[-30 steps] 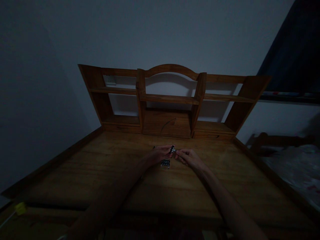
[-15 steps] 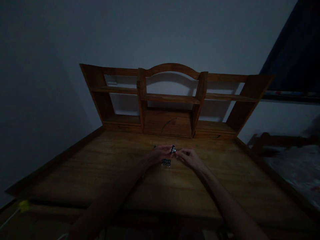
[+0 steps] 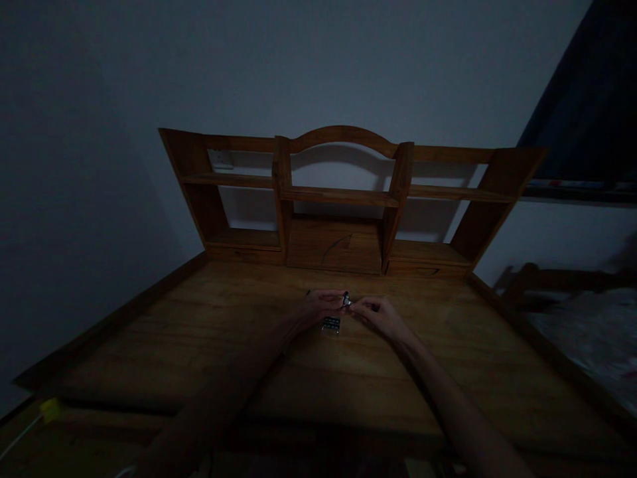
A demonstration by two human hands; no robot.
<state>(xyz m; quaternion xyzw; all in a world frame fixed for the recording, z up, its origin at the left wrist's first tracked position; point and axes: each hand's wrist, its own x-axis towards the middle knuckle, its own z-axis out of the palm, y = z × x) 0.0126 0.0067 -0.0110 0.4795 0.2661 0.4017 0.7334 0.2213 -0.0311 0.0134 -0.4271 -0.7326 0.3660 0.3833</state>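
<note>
My left hand and right hand pinch small piece | dark end toward counter's far edge | long axis unclear

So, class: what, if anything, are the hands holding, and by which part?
A small dark-and-silvery object, held between the left hand and the right hand's fingertips at its near right edge; its exact parts are too dim to tell.
</note>
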